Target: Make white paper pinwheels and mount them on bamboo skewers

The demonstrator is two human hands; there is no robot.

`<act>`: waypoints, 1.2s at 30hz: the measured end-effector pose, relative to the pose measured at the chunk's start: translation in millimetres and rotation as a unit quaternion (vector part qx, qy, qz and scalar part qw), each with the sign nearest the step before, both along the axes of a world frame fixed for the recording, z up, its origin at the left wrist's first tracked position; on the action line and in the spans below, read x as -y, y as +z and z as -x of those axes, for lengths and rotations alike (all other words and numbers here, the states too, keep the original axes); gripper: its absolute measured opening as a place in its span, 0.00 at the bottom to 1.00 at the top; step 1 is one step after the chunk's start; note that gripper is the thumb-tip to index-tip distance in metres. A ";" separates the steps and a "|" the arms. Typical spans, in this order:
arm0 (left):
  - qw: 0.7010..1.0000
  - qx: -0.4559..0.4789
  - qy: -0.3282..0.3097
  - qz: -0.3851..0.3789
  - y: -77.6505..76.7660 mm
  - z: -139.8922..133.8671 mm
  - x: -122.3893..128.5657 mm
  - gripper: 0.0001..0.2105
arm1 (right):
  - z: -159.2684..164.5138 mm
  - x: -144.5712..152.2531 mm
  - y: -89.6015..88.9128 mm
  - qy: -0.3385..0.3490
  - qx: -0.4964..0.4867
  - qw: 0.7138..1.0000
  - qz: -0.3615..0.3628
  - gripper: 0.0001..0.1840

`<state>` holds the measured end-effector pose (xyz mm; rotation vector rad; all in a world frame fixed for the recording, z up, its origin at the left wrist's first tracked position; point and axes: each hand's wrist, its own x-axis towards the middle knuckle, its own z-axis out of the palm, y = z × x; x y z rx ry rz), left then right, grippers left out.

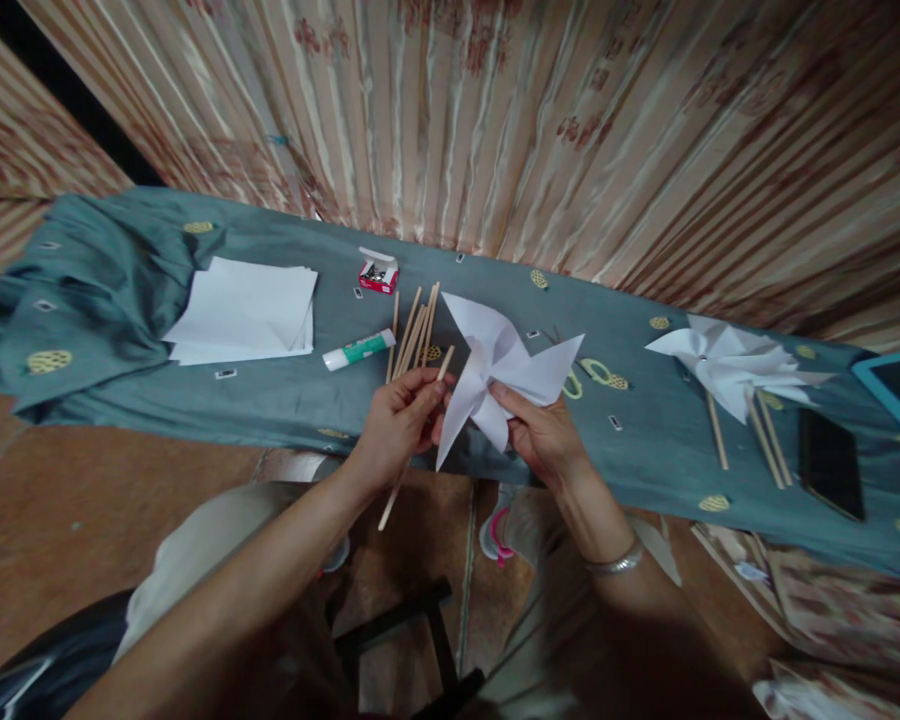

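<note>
My right hand (pixel 544 425) pinches a white paper pinwheel (pixel 487 365), its thumb pressing near the middle of the folded blades. Just left of it, my left hand (pixel 409 420) grips a thin wooden stick (pixel 394 500), whose top end rises above the thumb and whose lower end sticks out below the hand. The stick and the pinwheel look apart. Beyond my left hand lie several loose wooden sticks (pixel 426 325). A glue stick (pixel 358 350) rests beside them, and a small red box of metal pins or tacks (pixel 378 272) stands open behind.
A stack of white paper (pixel 247 310) lies on the left of the cloth-covered bench (pixel 495 262). Scissors with yellow-green handles (pixel 596 372) sit right of the pinwheel. Farther right are finished pinwheels on sticks (pixel 735 365), a black phone (pixel 831 465) and a blue-framed device (pixel 896 388).
</note>
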<state>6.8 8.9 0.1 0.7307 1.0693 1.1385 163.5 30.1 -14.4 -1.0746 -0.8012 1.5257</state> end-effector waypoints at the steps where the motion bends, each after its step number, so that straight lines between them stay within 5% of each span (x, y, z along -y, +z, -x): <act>1: 1.000 0.019 0.011 0.008 -2.0 1.2 -1.7 0.15 | 0.5 0.5 -0.1 0.004 0.002 1.000 -0.001 0.22; 12: 0.995 0.069 -0.059 0.050 2.2 2.4 -5.8 0.19 | -8.9 1.8 -22.5 0.055 0.081 0.992 -0.076 0.17; 23: 0.979 0.116 -0.007 0.168 -23.4 -13.2 -8.7 0.09 | -14.7 -7.2 -24.7 0.080 0.185 0.978 -0.048 0.18; 29: 0.969 0.132 0.026 0.208 -25.9 -18.9 -13.7 0.06 | -23.4 -18.8 -27.4 0.023 0.251 0.964 -0.081 0.29; 33: 0.969 0.112 0.047 0.214 -25.1 -20.4 -15.1 0.07 | -31.8 -16.0 -16.1 -0.075 0.397 0.895 -0.187 0.25; 36: 0.973 0.105 0.048 0.200 -26.2 -21.2 -14.2 0.08 | -33.5 -11.7 -8.8 -0.027 0.486 0.823 -0.292 0.11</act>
